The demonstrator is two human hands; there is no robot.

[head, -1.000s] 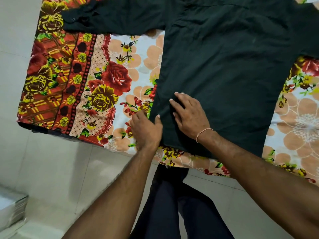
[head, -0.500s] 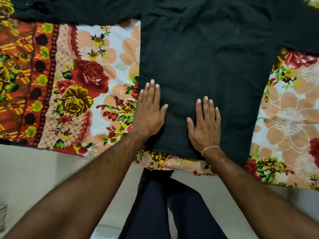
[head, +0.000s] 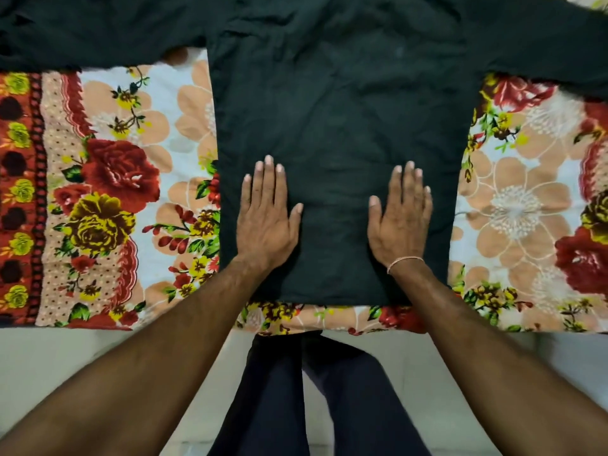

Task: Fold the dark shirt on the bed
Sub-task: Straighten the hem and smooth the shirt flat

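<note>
A: Where is the dark shirt (head: 335,120) sitting?

B: It is lying spread flat on the bed, over the floral bedsheet (head: 131,179), with its hem running along the near edge and both sleeves stretching out sideways at the top of the view. No fold is showing in it yet.

A: What could be going wrong from here?

B: I am guessing the cloth is thin and loose, so palms sliding over it could be dragging the body along the sheet or pushing ripples up toward the collar. With the hem sitting so near the mattress edge, a pull toward the person could be tipping it off the bed. Creases pressed in now would be carrying into every fold after.

A: And the hands?

B: The left hand (head: 266,215) is lying palm down on the lower left part of the shirt, fingers (head: 268,179) straight and close together, thumb out, gripping nothing. The right hand (head: 399,218), with a thin bracelet (head: 404,262) at the wrist, is mirroring it on the lower right, flat, fingers extended, only pressing on the fabric. The two hands are staying apart, with bare cloth between them.
</note>
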